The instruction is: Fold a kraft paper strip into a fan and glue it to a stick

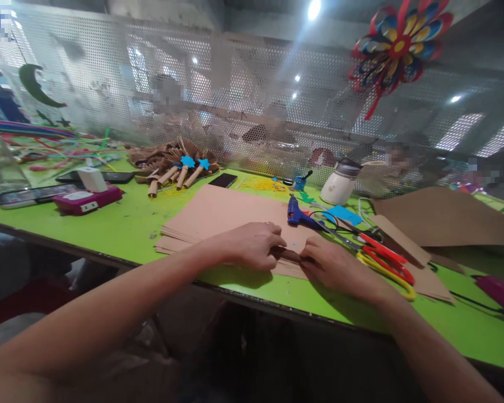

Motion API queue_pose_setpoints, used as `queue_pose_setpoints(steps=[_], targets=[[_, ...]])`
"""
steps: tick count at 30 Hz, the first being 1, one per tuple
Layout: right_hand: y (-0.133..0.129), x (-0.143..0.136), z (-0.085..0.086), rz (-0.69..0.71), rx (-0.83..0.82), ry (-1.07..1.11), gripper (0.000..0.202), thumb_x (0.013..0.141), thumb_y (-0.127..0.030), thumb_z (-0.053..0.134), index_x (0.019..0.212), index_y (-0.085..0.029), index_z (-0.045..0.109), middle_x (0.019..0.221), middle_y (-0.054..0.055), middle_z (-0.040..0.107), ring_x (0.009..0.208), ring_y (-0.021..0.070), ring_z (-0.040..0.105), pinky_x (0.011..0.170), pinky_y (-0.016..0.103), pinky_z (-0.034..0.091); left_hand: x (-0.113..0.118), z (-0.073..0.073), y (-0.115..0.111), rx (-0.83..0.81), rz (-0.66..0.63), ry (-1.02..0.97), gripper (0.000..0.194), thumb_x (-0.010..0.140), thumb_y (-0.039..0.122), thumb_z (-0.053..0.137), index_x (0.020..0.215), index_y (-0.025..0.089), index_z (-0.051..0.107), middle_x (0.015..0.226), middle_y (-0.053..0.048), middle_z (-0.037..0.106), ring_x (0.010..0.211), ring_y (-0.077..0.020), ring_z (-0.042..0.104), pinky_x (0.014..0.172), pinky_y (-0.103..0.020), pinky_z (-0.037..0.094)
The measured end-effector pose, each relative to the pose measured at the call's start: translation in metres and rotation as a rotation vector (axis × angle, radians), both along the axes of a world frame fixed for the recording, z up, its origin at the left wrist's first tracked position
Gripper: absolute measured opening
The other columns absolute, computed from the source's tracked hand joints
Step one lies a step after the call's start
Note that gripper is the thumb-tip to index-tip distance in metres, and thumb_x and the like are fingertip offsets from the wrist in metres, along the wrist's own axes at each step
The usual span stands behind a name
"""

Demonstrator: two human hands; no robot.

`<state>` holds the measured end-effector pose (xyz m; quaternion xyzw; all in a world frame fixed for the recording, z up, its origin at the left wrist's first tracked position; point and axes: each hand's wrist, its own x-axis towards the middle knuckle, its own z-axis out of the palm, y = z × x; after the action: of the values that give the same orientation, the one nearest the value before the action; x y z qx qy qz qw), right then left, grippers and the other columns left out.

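A narrow strip of folded brown paper [289, 254] runs between my two hands, over a stack of light brown paper sheets [218, 210] near the table's front edge. My left hand [254, 245] grips the strip's left end with bent fingers. At its right end, the fingers of my right hand [325, 260] are closed on it. Just behind my hands a blue glue gun [296, 214] lies on the stack. To the right of my right hand are red-handled scissors [388, 257] and yellow-handled scissors [386, 274].
Finished-looking brown paper fans [185, 168] with blue stars lie at the back left. Phones [37, 196] and a magenta power strip [88, 200] are on the left. A white bottle [340, 182] stands behind the glue gun. Large brown paper [449, 215] curls at right, before a perforated metal screen [243, 89].
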<state>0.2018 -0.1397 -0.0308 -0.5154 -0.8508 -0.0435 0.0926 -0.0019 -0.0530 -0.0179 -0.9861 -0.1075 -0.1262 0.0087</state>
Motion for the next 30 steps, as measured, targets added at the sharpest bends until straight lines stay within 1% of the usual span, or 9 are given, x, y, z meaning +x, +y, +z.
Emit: queue_pose_setpoints(steps=[2, 4, 6, 9, 13, 17, 22, 26, 30], targets=[[0.002, -0.002, -0.003, -0.028, 0.041, -0.018, 0.018, 0.086, -0.022, 0.045, 0.072, -0.016, 0.056, 0.077, 0.006, 0.053, 0.075, 0.0165, 0.049, 0.065, 0.028, 0.038, 0.005, -0.006, 0.000, 0.042, 0.000, -0.039, 0.019, 0.080, 0.026, 0.049, 0.078, 0.016, 0.064, 0.075, -0.006, 0.056, 0.072, -0.0170, 0.052, 0.069, -0.028, 0.039], [0.004, -0.006, -0.006, -0.049, 0.085, -0.042, 0.020, 0.086, -0.024, 0.045, 0.071, -0.016, 0.056, 0.076, 0.006, 0.054, 0.073, 0.0169, 0.049, 0.064, 0.029, 0.037, 0.009, -0.013, 0.001, 0.091, 0.000, -0.083, 0.025, 0.084, 0.026, 0.044, 0.073, 0.016, 0.064, 0.072, -0.008, 0.056, 0.071, -0.0173, 0.052, 0.068, -0.029, 0.038], [0.007, -0.011, -0.008, -0.063, 0.135, -0.072, 0.022, 0.086, -0.027, 0.046, 0.070, -0.016, 0.056, 0.074, 0.006, 0.055, 0.072, 0.0177, 0.050, 0.064, 0.030, 0.037, 0.013, -0.019, 0.003, 0.131, -0.024, -0.097, 0.027, 0.085, 0.024, 0.043, 0.067, 0.015, 0.062, 0.069, -0.008, 0.055, 0.070, -0.0175, 0.051, 0.067, -0.030, 0.038], [0.012, -0.017, -0.010, -0.045, 0.174, -0.079, 0.021, 0.086, -0.027, 0.046, 0.073, -0.016, 0.057, 0.075, 0.007, 0.057, 0.076, 0.0191, 0.050, 0.068, 0.031, 0.037, 0.017, -0.024, 0.006, 0.127, -0.026, -0.111, 0.024, 0.085, 0.023, 0.044, 0.069, 0.014, 0.060, 0.070, -0.007, 0.055, 0.067, -0.0168, 0.051, 0.065, -0.029, 0.039], [0.016, -0.018, -0.011, 0.004, 0.149, -0.030, 0.016, 0.086, -0.022, 0.044, 0.082, -0.015, 0.058, 0.080, 0.008, 0.059, 0.082, 0.0195, 0.051, 0.073, 0.031, 0.038, 0.018, -0.025, 0.007, 0.066, -0.016, -0.121, 0.022, 0.085, 0.024, 0.045, 0.075, 0.013, 0.060, 0.074, -0.007, 0.054, 0.066, -0.0154, 0.049, 0.061, -0.027, 0.038], [0.018, -0.016, -0.011, 0.036, 0.095, -0.010, 0.015, 0.086, -0.022, 0.044, 0.079, -0.016, 0.056, 0.081, 0.008, 0.058, 0.082, 0.0190, 0.051, 0.073, 0.031, 0.038, 0.015, -0.024, 0.007, 0.033, -0.016, -0.112, 0.023, 0.087, 0.024, 0.043, 0.076, 0.013, 0.060, 0.076, -0.006, 0.053, 0.065, -0.0143, 0.047, 0.060, -0.026, 0.037], [0.017, -0.009, -0.013, 0.044, 0.064, 0.014, 0.013, 0.087, -0.021, 0.043, 0.079, -0.017, 0.053, 0.081, 0.007, 0.055, 0.079, 0.0183, 0.050, 0.070, 0.030, 0.038, 0.010, -0.022, 0.006, 0.041, -0.030, -0.098, 0.018, 0.085, 0.023, 0.044, 0.080, 0.014, 0.059, 0.077, -0.006, 0.051, 0.068, -0.0149, 0.047, 0.061, -0.025, 0.037], [0.010, -0.002, -0.012, 0.055, 0.057, 0.025, 0.012, 0.086, -0.020, 0.044, 0.077, -0.017, 0.052, 0.081, 0.006, 0.053, 0.078, 0.0180, 0.048, 0.068, 0.030, 0.038, 0.007, -0.020, 0.006, -0.014, -0.039, -0.084, 0.014, 0.083, 0.018, 0.046, 0.081, 0.014, 0.059, 0.078, -0.005, 0.050, 0.068, -0.0141, 0.047, 0.062, -0.025, 0.036], [0.004, 0.001, -0.008, 0.062, 0.050, 0.031, 0.011, 0.086, -0.018, 0.044, 0.078, -0.017, 0.052, 0.082, 0.006, 0.051, 0.078, 0.0179, 0.047, 0.067, 0.030, 0.038, 0.004, -0.016, 0.006, -0.056, -0.050, -0.063, 0.013, 0.083, 0.016, 0.047, 0.082, 0.014, 0.060, 0.079, -0.005, 0.049, 0.068, -0.0136, 0.046, 0.062, -0.024, 0.036]])
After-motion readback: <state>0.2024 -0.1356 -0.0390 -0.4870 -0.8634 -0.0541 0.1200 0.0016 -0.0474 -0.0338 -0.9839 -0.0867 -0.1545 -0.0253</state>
